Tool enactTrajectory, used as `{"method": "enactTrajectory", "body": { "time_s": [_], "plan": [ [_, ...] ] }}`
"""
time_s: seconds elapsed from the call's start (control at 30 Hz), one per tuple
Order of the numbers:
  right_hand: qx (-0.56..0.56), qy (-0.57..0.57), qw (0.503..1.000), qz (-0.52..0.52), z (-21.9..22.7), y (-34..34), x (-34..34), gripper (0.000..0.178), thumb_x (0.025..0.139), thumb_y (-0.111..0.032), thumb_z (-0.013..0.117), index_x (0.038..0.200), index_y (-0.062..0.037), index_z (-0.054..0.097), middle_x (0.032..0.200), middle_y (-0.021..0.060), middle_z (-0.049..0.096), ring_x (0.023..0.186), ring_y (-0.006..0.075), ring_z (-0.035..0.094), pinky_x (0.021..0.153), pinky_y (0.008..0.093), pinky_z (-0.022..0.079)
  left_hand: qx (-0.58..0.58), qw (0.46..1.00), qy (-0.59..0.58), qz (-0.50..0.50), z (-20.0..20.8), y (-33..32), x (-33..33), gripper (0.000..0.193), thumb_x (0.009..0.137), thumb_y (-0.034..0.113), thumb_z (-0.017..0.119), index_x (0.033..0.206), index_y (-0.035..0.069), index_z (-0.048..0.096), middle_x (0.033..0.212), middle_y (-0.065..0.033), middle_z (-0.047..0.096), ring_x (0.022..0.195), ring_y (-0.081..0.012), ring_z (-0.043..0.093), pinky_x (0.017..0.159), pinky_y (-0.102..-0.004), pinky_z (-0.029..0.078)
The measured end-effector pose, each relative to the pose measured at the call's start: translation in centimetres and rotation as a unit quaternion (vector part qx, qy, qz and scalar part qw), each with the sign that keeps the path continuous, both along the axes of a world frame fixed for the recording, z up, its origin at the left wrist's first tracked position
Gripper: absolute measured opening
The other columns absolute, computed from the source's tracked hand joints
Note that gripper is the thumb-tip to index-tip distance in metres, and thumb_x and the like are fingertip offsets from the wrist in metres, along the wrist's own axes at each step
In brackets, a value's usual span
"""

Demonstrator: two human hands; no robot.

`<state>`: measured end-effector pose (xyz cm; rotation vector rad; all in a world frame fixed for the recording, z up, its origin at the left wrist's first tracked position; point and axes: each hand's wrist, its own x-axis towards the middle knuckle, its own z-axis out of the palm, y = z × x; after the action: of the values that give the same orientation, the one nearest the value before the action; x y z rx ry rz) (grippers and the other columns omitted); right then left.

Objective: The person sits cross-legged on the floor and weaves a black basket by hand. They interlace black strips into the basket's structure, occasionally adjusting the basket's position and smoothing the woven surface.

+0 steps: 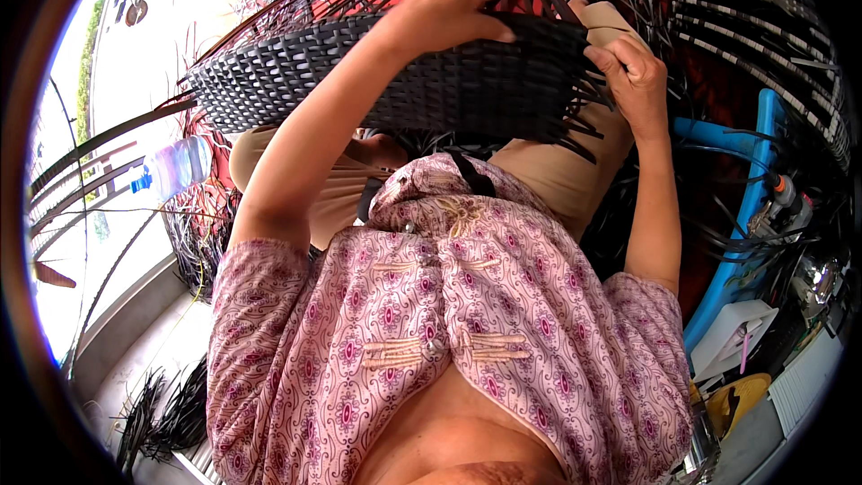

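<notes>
Left fingers (486, 27) wide at the woven edge (539, 24), right fingers (634, 56) curled well apart, hold unclear

Open rm above lap (557, 175) btwn L forearm (328, 135) & R forearm (654, 193). Black woven panel (296, 67) walls off lap's far edge; loose strip ends (572, 147) jut nr R hand (636, 81). Blue plastic frame (759, 171) obstructs beyond R forearm.

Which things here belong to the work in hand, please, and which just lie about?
Apparently work: black woven piece, by the left hand; loose strip ends, near the right hand.

Apparently lying about: blue-capped bottle; white container.
</notes>
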<state>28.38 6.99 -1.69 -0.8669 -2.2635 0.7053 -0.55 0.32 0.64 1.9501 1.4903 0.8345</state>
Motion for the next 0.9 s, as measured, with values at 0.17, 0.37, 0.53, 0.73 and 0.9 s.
{"method": "enactTrajectory", "body": {
  "time_s": [0.17,0.37,0.53,0.73,0.9],
  "plan": [
    [-0.006,-0.098,0.994,-0.039,1.9,0.2,0.2,0.029,0.086,-0.031,0.081,0.083,-0.0043,0.069,0.081,0.0075,0.064,0.071,0.0265,0.063,0.063,0.0380,0.049,0.024,0.994,0.105,0.030,-1.0,-3.2,-4.0,0.043,0.083,0.028,0.083,0.119,0.008,0.072,0.105,-0.0092,0.067,0.101,-0.0267,0.067,0.088,-0.0382,0.054],
    [0.094,-0.064,0.993,-0.022,5.8,-1.6,-4.7,0.031,0.082,-0.029,0.082,0.103,-0.0088,0.070,0.100,0.0062,0.065,0.091,0.0292,0.067,0.080,0.0406,0.055,0.045,0.994,0.090,0.049,-1.5,-3.5,-3.3,0.037,0.083,0.028,0.082,0.113,0.009,0.074,0.103,-0.0084,0.067,0.098,-0.0265,0.067,0.084,-0.0372,0.054],
    [0.139,-0.124,0.981,0.054,3.5,-2.5,-9.0,0.032,0.076,-0.023,0.086,0.102,-0.0110,0.072,0.096,0.0054,0.066,0.099,0.0267,0.064,0.088,0.0414,0.051,0.063,0.991,0.097,0.064,-1.0,-3.4,-2.6,0.036,0.080,0.027,0.083,0.111,0.010,0.075,0.101,-0.0093,0.066,0.100,-0.0294,0.065,0.087,-0.0402,0.053],
    [0.110,-0.170,0.979,0.039,3.9,-2.0,-9.9,0.028,0.075,-0.019,0.087,0.096,-0.0087,0.071,0.095,0.0059,0.066,0.096,0.0281,0.063,0.086,0.0419,0.051,0.110,0.985,0.083,0.099,-1.4,-3.2,-1.5,0.032,0.074,0.020,0.084,0.101,0.008,0.073,0.098,-0.0073,0.065,0.101,-0.0309,0.064,0.088,-0.0415,0.053],
    [0.056,-0.174,0.982,0.049,4.4,-2.0,-9.9,0.030,0.075,-0.019,0.086,0.097,-0.0073,0.069,0.097,0.0069,0.067,0.098,0.0313,0.063,0.086,0.0431,0.050,0.051,0.992,0.086,0.081,-1.2,-2.6,-1.5,0.028,0.074,0.019,0.083,0.096,0.008,0.069,0.098,-0.0072,0.063,0.102,-0.0308,0.063,0.086,-0.0427,0.053]
  ]
}}
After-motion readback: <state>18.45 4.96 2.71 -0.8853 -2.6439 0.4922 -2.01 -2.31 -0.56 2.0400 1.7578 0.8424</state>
